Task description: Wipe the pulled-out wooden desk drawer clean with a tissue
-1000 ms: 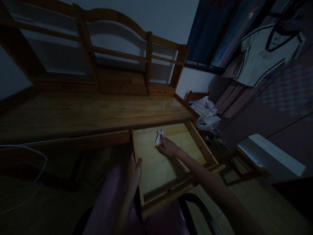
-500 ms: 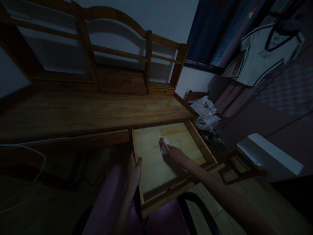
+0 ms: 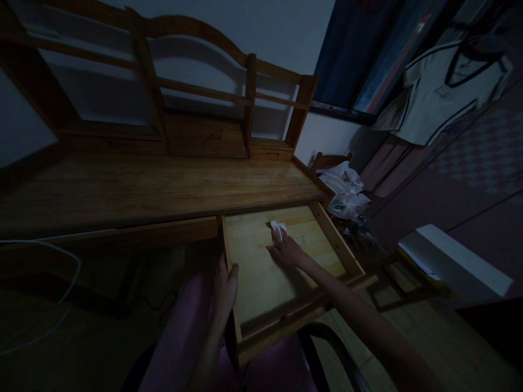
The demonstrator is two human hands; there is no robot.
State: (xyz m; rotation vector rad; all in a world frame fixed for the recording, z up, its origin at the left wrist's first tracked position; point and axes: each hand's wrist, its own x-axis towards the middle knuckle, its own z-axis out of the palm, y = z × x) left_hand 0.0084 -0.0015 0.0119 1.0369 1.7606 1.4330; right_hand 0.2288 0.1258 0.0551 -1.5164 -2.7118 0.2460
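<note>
A wooden drawer [image 3: 253,294] is pulled out from the desk over my lap. Inside it, my right hand [image 3: 288,251] presses a crumpled white tissue [image 3: 278,228] against the pale bottom board, toward the back half. The tissue sticks out beyond my fingertips. My left hand [image 3: 226,286] grips the drawer's left side wall, with the thumb over the top edge and the fingers hidden on the outer side.
The wooden desk top [image 3: 175,179] carries a shelf hutch [image 3: 204,133] at the back. Plastic bags [image 3: 347,190] lie right of the desk. A low stool [image 3: 398,280] bearing a white box [image 3: 461,261] stands farther right. A white cable [image 3: 75,272] hangs at left.
My right hand has shifted slightly with the tissue inside the drawer, and its fingers are more spread. My left hand stays on the drawer's side. The view has moved a little.
</note>
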